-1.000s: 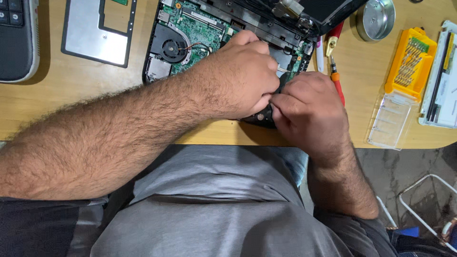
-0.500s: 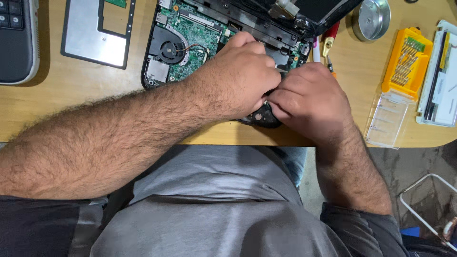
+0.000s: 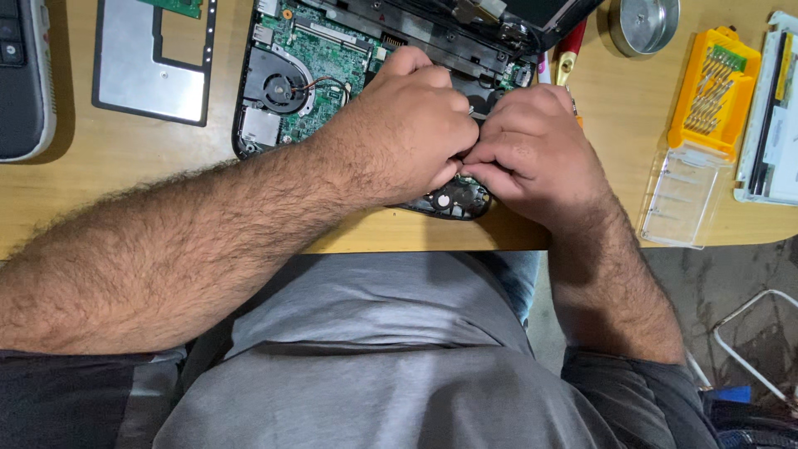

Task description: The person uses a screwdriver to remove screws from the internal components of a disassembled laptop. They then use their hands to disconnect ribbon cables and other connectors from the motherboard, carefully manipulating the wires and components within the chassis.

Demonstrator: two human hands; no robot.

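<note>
Both your hands curl shut over the opened laptop's (image 3: pixel 349 75) near edge: left hand (image 3: pixel 407 125), right hand (image 3: pixel 532 150), fingertips meeting. What they pinch is hidden; cannot tell. Green circuit board and round black fan lie at 10 o'clock of your left hand. Laptop's far end is cut off. Ribbed orange bit case (image 3: pixel 713 91) sits at 2 o'clock.

The 2 hands, left hand (image 3: pixel 407 133) and right hand (image 3: pixel 532 158), cover the near right part of the opened laptop base (image 3: pixel 291 83); whatever their fingertips pinch is hidden. The picture's top edge cuts off the laptop's far side. At the desk (image 3: pixel 108 158) left edge, a dark device (image 3: pixel 25 75) is cropped. The white panel (image 3: pixel 769 116) at the right edge is cropped.
</note>
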